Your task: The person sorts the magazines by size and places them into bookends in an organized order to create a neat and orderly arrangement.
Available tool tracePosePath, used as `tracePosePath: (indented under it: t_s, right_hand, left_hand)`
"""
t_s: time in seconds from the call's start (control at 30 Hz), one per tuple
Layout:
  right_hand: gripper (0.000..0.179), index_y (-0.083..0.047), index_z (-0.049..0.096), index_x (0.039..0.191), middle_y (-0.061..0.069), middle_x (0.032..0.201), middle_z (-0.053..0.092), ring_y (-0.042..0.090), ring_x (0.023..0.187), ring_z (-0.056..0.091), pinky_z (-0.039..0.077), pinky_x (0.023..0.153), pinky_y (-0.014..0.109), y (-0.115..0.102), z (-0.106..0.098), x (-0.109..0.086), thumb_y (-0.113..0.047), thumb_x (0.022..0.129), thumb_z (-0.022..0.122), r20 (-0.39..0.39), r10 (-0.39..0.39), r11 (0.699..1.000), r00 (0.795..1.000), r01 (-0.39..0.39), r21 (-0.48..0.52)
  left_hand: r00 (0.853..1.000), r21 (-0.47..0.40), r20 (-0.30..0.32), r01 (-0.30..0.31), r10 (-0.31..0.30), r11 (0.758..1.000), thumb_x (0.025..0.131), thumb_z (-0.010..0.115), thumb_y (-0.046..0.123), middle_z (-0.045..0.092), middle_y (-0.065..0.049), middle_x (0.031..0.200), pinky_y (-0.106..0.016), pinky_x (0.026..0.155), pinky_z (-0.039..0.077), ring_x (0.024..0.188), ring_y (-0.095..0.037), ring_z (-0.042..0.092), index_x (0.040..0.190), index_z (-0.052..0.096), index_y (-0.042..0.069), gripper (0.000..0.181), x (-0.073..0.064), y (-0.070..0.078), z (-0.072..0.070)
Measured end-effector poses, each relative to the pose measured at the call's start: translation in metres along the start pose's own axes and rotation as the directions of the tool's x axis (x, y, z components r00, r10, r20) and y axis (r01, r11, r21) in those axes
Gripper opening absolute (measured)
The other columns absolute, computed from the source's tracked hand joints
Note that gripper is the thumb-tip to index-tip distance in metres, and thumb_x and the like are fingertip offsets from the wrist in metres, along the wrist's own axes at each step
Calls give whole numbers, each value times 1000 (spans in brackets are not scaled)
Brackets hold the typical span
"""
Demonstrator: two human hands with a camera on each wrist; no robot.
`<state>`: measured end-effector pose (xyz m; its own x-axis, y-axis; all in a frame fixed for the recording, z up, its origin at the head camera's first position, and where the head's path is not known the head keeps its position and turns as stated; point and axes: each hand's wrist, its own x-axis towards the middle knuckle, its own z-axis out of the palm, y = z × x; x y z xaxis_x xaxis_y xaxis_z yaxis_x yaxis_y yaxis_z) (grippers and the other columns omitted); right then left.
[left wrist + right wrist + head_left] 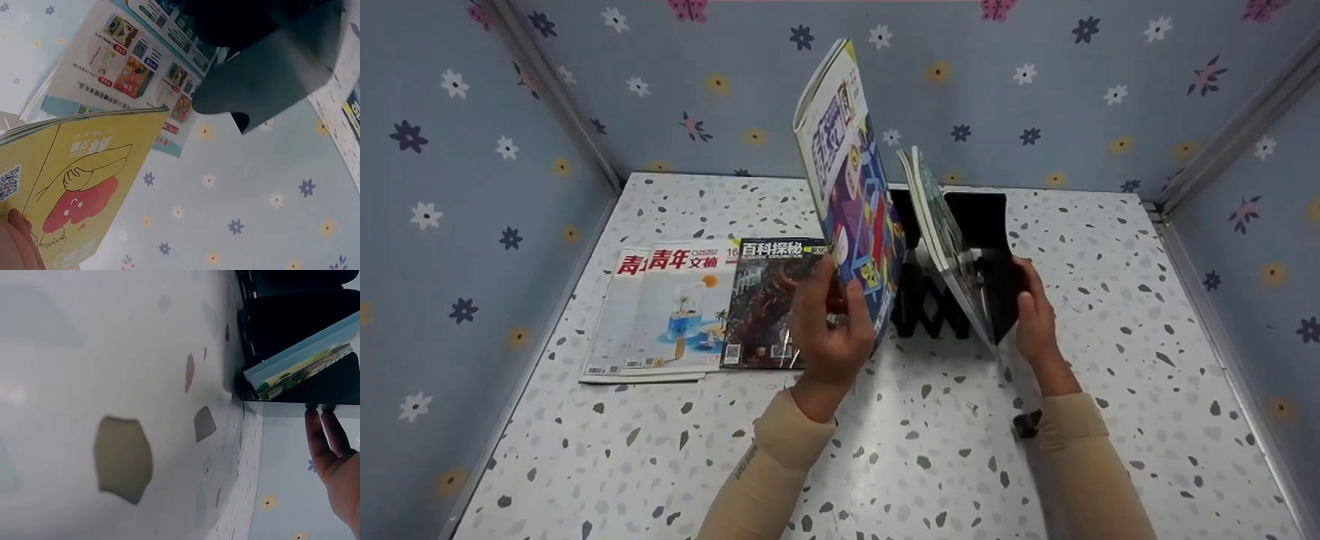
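Observation:
My left hand (pixel 836 337) pinches a magazine (pixel 855 187) near its lower edge and holds it upright above the table. Its front cover is white, purple and blue; the yellow back cover (pixel 84 185) faces the left wrist view. To the right stands a black expandable book rack (pixel 997 262) with a criss-cross base. Leaning inside it is a small group of magazines (pixel 934 210), tilted against the right end plate. My right hand (pixel 1039 330) touches the outside of that end plate, and in the right wrist view two fingertips (pixel 313 417) rest against it.
Left of the rack lie a dark-covered magazine (pixel 765 307) and overlapping pale magazines (pixel 682 307) on the speckled white table (pixel 922 465). A small black object (pixel 1026 424) is beside the right sleeve. Flowered panels (pixel 1005 105) enclose the back and both sides.

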<state>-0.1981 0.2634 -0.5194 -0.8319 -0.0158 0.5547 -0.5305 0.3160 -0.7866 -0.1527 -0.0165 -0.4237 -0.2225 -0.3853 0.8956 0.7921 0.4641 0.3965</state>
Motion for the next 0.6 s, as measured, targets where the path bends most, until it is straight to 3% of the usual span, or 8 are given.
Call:
tracePosePath:
  t_s: [0.27, 0.43, 0.6]
  right_hand:
    - [43, 8, 36, 142, 33, 145, 36, 9, 138, 36, 25, 113, 20, 1, -1, -1, -3, 101, 31, 2, 7, 1000, 1000, -7, 4]
    - [43, 6, 36, 143, 29, 146, 37, 13, 139, 37, 26, 112, 21, 2, -1, -1, -7, 102, 31, 3, 24, 1000, 1000, -24, 1]
    - [44, 8, 34, 143, 4, 150, 39, 6, 141, 29, 22, 114, 20, 2, -1, -1, -8, 103, 31, 9, 52, 999, 999, -52, 9]
  left_hand:
    - [998, -22, 29, 54, -54, 998, 77, 63, -9, 59, -12, 79, -18, 48, 47, 60, -16, 56, 136, 54, 14, 65, -20, 0, 27]
    - [998, 20, 51, 38, -39, 999, 77, 64, -9, 56, -10, 77, -21, 49, 42, 61, -14, 49, 136, 54, 11, 63, -34, -4, 37]
    - [996, 34, 86, 33, -36, 999, 79, 63, -6, 56, -8, 77, -24, 48, 39, 58, -12, 47, 137, 53, 11, 61, -43, -7, 44]
